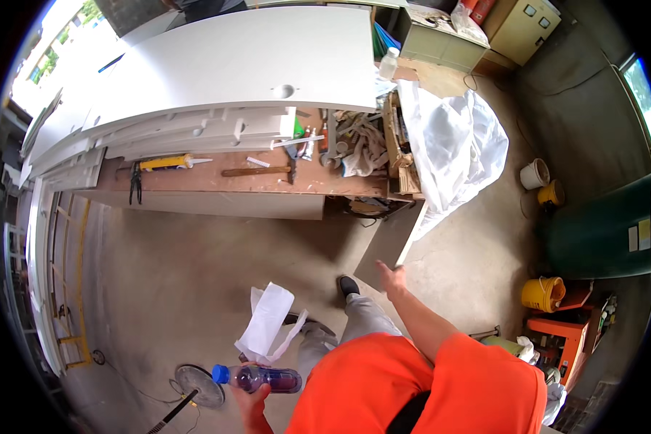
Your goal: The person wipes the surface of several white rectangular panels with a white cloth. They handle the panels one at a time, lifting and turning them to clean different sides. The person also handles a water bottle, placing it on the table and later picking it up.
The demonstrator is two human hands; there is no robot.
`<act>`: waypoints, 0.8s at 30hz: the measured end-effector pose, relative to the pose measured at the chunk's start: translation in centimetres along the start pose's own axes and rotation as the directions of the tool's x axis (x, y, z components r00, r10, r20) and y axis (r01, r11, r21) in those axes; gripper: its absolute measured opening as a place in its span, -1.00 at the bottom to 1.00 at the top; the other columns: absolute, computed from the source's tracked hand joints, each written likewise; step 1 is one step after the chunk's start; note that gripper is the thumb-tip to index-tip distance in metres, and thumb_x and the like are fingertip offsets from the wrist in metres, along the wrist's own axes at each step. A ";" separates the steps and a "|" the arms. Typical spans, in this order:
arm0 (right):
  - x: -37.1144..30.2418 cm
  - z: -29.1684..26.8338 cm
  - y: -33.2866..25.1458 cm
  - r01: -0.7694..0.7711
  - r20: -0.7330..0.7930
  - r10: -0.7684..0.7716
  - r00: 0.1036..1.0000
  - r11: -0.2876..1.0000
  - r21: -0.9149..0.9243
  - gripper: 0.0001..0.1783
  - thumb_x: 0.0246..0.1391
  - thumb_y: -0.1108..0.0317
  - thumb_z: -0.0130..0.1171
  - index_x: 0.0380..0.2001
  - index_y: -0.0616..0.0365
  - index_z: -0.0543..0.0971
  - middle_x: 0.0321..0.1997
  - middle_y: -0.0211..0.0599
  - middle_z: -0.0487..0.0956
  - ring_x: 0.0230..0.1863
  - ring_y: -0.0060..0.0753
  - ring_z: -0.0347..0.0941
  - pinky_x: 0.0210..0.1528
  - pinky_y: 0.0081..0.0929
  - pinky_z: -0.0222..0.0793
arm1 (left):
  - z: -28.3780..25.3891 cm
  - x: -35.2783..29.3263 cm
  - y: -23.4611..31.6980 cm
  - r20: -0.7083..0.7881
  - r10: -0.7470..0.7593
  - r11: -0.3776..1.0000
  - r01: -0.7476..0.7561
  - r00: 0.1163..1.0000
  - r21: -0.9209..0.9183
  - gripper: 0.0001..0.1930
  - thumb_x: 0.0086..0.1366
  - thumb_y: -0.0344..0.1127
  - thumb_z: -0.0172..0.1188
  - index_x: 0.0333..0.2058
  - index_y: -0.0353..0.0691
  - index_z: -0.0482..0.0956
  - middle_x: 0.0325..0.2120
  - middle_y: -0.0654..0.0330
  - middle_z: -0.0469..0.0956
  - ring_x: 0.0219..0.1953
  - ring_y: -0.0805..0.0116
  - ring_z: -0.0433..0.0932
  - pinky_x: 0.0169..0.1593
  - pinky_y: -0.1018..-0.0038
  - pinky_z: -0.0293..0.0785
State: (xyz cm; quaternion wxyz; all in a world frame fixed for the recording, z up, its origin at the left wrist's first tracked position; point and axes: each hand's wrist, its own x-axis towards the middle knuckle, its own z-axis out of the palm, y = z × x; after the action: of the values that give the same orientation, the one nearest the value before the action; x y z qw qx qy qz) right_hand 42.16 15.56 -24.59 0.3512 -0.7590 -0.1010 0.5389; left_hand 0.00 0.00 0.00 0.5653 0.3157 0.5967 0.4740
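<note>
My left hand is closed around a clear plastic bottle with a blue cap, tilted onto its side. A thin white plastic bag hangs up from the same hand, beyond the bottle. Ahead and to the right, my right hand grips the outer edge of an open cabinet door, thumb on one side and fingers on the other. That door swings out from the right end of a workbench. The bench's opening behind the door is dark and mostly hidden.
Large white panels are stacked on the bench. In front of them lie a hammer, a caulking gun and crumpled gloves. A white sack stands beside the door. Yellow bucket at right; round-based stand at lower left.
</note>
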 end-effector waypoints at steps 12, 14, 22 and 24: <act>-28.0 33.9 -6.5 0.938 0.999 -0.028 0.021 0.346 -0.010 0.48 -0.30 -0.10 0.64 0.53 0.26 -0.05 0.52 0.12 0.23 0.53 0.08 0.14 0.53 -0.16 0.07 | -20.6 -1.6 8.9 -0.034 0.371 0.912 -0.371 0.928 -0.174 -0.29 -0.04 -0.28 0.62 0.05 -0.35 0.46 -0.10 0.04 0.59 0.00 0.12 0.63 0.10 0.16 0.61; -32.8 38.8 -3.9 0.923 0.958 0.219 -0.186 0.374 0.094 0.40 -0.25 -0.08 0.63 0.53 0.14 0.00 0.50 0.03 0.28 0.49 -0.01 0.21 0.48 -0.21 0.13 | -23.9 -2.4 11.0 -0.047 0.371 0.913 -0.373 0.928 -0.167 -0.29 -0.07 -0.32 0.62 0.05 -0.35 0.46 -0.08 0.02 0.59 0.04 0.09 0.63 0.12 0.14 0.60; -29.5 55.1 -0.2 0.671 0.945 0.201 0.257 0.666 -0.325 -0.80 0.23 0.28 0.32 -0.18 0.17 0.72 -0.35 -0.57 0.60 -0.34 -0.69 0.43 -0.31 -0.55 0.36 | -37.2 4.2 7.6 -0.321 0.374 0.905 -0.418 0.870 -0.081 -0.32 -0.09 -0.38 0.62 0.04 -0.33 0.51 -0.09 0.07 0.63 -0.03 0.23 0.65 0.10 0.24 0.59; -29.3 60.7 -2.7 0.632 0.906 -0.063 0.419 0.737 -0.241 -0.83 0.24 0.35 0.27 -0.24 0.24 0.70 -0.39 -0.54 0.60 -0.38 -0.67 0.43 -0.35 -0.55 0.35 | -41.4 5.2 8.7 -0.445 0.328 0.937 -0.348 0.833 0.038 -0.34 -0.09 -0.35 0.63 0.01 -0.31 0.53 -0.13 0.11 0.63 -0.06 0.29 0.64 0.06 0.30 0.58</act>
State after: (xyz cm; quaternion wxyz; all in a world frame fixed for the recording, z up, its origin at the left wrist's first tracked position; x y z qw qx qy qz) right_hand -22.91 27.72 -11.41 0.1273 -0.4148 -0.5751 0.6936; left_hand -42.53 -0.79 2.43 0.3282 0.2867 0.6340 0.6388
